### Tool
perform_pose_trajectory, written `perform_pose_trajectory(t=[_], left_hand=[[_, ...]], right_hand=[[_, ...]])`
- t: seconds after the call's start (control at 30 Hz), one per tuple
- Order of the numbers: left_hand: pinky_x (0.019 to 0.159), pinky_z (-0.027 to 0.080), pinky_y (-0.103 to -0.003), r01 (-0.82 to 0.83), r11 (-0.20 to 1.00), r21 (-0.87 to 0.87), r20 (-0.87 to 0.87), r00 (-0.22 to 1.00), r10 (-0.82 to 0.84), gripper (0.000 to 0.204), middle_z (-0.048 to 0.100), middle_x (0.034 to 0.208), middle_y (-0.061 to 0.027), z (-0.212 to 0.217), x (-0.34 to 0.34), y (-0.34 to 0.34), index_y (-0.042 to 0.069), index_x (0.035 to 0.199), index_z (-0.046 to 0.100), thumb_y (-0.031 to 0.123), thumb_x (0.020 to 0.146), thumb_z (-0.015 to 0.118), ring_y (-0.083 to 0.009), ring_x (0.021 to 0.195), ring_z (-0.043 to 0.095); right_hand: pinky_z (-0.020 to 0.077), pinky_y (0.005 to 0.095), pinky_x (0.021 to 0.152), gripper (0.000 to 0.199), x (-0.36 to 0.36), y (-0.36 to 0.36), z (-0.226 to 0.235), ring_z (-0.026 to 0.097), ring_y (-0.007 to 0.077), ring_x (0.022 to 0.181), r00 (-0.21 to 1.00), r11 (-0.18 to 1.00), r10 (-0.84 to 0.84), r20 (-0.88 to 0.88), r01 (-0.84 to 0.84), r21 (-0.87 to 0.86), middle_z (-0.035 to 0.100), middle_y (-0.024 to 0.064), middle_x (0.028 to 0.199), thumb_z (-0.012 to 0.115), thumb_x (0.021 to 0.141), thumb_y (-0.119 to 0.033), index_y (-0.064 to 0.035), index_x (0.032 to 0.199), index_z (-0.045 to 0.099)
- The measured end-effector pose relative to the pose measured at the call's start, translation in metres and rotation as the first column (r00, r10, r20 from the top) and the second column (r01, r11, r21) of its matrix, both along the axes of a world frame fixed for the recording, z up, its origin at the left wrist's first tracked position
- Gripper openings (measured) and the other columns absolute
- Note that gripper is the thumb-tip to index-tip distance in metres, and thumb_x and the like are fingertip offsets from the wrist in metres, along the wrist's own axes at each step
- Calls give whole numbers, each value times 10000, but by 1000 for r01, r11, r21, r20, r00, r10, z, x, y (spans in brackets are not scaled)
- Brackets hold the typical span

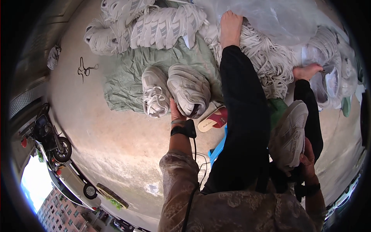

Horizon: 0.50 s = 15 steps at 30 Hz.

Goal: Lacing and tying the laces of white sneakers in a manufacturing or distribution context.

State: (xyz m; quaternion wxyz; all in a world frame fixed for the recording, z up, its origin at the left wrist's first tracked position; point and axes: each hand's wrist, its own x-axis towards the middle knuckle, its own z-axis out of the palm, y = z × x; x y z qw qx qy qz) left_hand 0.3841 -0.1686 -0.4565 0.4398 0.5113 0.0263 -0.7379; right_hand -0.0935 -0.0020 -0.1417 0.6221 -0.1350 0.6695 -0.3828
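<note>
My left hand (177, 111) reaches out to a pale grey sneaker (189, 87) on a green sheet. It grips the edge nearest me, the fingers partly hidden by the shoe. Close to its left lies another pale sneaker (155, 92), its white laces loosely tied across the top. Over on the right, above my lap, my right hand (308, 159) is closed around the lower end of a light grey sneaker (291, 133). That shoe stands tilted, toe up, beside my leg.
Beneath the sneakers spreads a crumpled green sheet (127, 77). Rows of pale sneakers (164, 27) lie at the back left, with a heap of white laces (266, 54) behind my leg. A red slipper (218, 118) and blue stool (218, 149) are nearby. A motorcycle (52, 135) stands far left.
</note>
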Motion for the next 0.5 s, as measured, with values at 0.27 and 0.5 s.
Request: perform_pose_trajectory(t=[0.27,0.5], left_hand=[[995,430,-454,9,1000,-13,23,1000,-8,734,547,1288,-143,11,-16,-27,57,1336,463,580,829,556,-315,1167,531],[971,441,-408,130,986,-101,189,976,-110,776,562,1252,-127,-5,-25,-34,3,1315,454,561,809,636,-274,1119,553]], right_hand=[[321,421,1073,886,1,-12,2,407,274,1283,999,998,34,-7,-34,44,406,152,1401,702,737,-310,-18,1447,260],[324,416,1074,850,0,-10,0,401,266,1288,999,999,34,1,-34,30,402,144,1402,689,758,-277,-20,1445,259]])
